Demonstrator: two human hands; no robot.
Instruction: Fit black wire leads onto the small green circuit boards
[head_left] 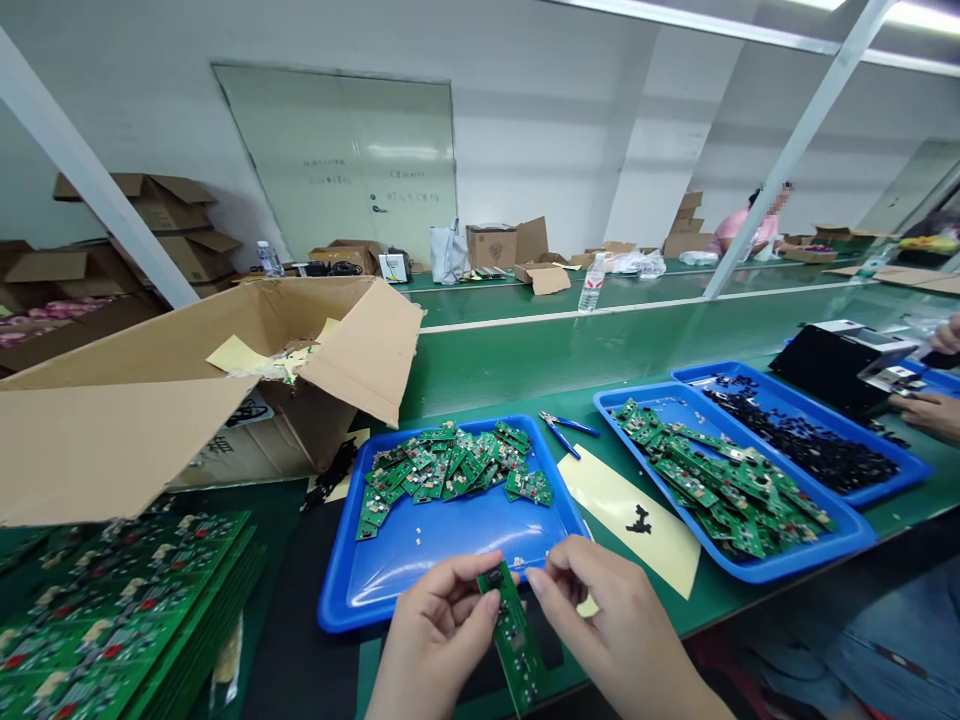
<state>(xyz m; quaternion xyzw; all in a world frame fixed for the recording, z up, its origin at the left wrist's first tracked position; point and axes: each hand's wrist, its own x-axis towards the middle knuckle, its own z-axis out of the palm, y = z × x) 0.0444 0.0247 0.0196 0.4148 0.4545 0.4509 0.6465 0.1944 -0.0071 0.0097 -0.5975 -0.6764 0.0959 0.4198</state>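
"Circuit board (517, 640), long, narrow and green, tilts at the lower middle of the frame, just before a blue tray (397, 565). A left hand (439, 625) pinches it near its upper end, between thumb and fingers."

"And the right hand (615, 615)?"

"Just right of the board's upper end, fingers curled, thumb brought toward the forefinger. Whether anything small sits between those tips cannot be told."

"How does such a board handle?"

"Light, by the look of it, and stiff: a thin strip that likely stays flat when held by one end. A hard bend probably cracks it or strains its joints."

"Slippery?"

"Somewhat, most likely. The bare green face looks smooth, while the small parts standing on it offer uneven purchase."

"Where is the best hold?"

"Along the two long edges, thumb against one and fingers against the other, clear of the black part (493, 577) at the upper end and the components lower down. Pressing on those risks working one loose."

"And the boards (450, 465) at the centre of the frame?"

"Heaped, overlapping, along the tray's far side. Lifting them singly seems kinder than raking, since corners could snag neighbouring parts. Blue-handled cutters (579, 427) lie right of the heap, near a yellow sheet (660, 560)."
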